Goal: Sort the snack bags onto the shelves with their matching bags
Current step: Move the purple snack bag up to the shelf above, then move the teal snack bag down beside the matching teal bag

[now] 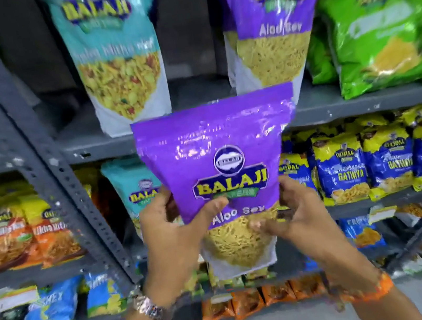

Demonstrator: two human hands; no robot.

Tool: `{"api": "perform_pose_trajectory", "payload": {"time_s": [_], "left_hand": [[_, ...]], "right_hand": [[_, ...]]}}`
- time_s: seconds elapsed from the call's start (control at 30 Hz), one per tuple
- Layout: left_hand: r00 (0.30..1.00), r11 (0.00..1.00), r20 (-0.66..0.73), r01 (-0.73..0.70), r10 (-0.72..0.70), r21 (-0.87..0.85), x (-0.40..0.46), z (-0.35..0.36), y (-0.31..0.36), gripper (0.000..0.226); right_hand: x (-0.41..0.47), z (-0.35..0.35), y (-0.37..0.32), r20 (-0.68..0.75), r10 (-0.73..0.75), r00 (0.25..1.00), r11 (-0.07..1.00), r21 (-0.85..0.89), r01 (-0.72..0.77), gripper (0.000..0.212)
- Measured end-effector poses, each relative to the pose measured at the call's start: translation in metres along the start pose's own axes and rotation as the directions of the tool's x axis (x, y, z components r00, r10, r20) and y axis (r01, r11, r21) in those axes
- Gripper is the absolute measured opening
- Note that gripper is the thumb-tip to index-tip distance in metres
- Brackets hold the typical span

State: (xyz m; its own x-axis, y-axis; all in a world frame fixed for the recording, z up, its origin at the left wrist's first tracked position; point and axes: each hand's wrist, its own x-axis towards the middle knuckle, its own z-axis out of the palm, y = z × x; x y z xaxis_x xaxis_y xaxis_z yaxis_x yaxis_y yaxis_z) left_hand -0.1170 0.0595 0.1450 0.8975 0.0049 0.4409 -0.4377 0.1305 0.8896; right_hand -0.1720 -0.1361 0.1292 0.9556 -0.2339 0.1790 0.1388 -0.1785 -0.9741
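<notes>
Head camera view, looking forward and down at grey metal shelving (pixel 97 147). Both hands grip one glossy purple "Balaji Aloo Sev" snack bag with a clear lower window showing thin yellow strands (pixel 223 174). The bag is held upright, slightly tilted, in front of the shelves and resting on none of them.

Left hand (pixel 172 235): closed on the bag's lower left edge, thumb across the front below the brand label, fingers behind. A metal wristwatch (pixel 149 308) sits on that wrist.

Right hand (pixel 293 213): closed on the lower right edge, thumb on the clear window, fingers wrapped behind. An orange thread band (pixel 374 290) circles that wrist.

Upper shelf, directly behind the top of the held bag: a matching purple Aloo Sev bag standing upright (pixel 273 22). To its left, apart from it, stands a teal Balaji bag of mixed snack (pixel 116 56). To its right lie bright green bags (pixel 378 39).

Middle shelf: blue-and-yellow Gathiya packets (pixel 341 169) at right, orange-and-yellow packets (pixel 19 231) at left, another teal bag (pixel 137 191) behind the left hand. Lower shelves hold assorted packets, too blurred to read.
</notes>
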Motion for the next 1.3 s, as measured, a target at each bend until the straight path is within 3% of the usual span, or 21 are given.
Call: {"api": "perform_pose_trajectory", "payload": {"time_s": [0.13, 0.23, 0.43, 0.57, 0.77, 0.97, 1.13, 1.2, 1.3], "left_hand": [[0.983, 0.984, 0.052, -0.176, 0.174, 0.029, 0.054, 0.005, 0.067, 0.034], [0.965, 0.964, 0.037, -0.261, 0.259, 0.045, 0.098, 0.015, 0.102, 0.034], [0.957, 0.934, -0.004, -0.281, 0.289, 0.221, 0.18, 0.034, 0.114, 0.05], [0.968, 0.917, 0.011, -0.241, 0.25, 0.318, 0.205, 0.047, 0.111, 0.032], [0.983, 0.902, 0.017, -0.175, 0.183, 0.394, 0.218, 0.062, 0.103, 0.034], [0.983, 0.88, -0.013, -0.16, 0.185, 0.447, 0.217, 0.066, 0.108, 0.043], [0.986, 0.883, 0.018, -0.156, 0.165, 0.443, 0.211, 0.048, 0.113, 0.056], [0.97, 0.873, -0.075, -0.171, 0.23, 0.457, 0.207, 0.03, 0.116, 0.045], [0.885, 0.825, -0.222, -0.255, 0.41, 0.505, 0.203, -0.001, 0.12, 0.034]], "right_hand": [[0.026, 0.002, -0.075, -0.037, -0.173, 0.984, 0.98, 0.096, 0.175, 0.058], [0.06, 0.001, -0.115, -0.059, -0.244, 0.968, 0.967, 0.065, 0.247, 0.065], [0.136, -0.001, -0.152, -0.119, -0.307, 0.944, 0.951, -0.066, 0.301, 0.05], [0.162, 0.0, -0.156, -0.142, -0.29, 0.946, 0.956, -0.094, 0.279, 0.053], [0.186, 0.008, -0.136, -0.196, -0.242, 0.95, 0.967, -0.133, 0.219, 0.056], [0.204, 0.01, -0.117, -0.263, -0.249, 0.932, 0.965, -0.147, 0.216, 0.076], [0.178, 0.017, -0.138, -0.335, -0.297, 0.894, 0.921, -0.35, 0.174, 0.053], [0.174, 0.017, -0.139, -0.368, -0.323, 0.872, 0.897, -0.413, 0.158, 0.055], [0.169, 0.019, -0.141, -0.374, -0.365, 0.853, 0.847, -0.514, 0.137, 0.063]]}}
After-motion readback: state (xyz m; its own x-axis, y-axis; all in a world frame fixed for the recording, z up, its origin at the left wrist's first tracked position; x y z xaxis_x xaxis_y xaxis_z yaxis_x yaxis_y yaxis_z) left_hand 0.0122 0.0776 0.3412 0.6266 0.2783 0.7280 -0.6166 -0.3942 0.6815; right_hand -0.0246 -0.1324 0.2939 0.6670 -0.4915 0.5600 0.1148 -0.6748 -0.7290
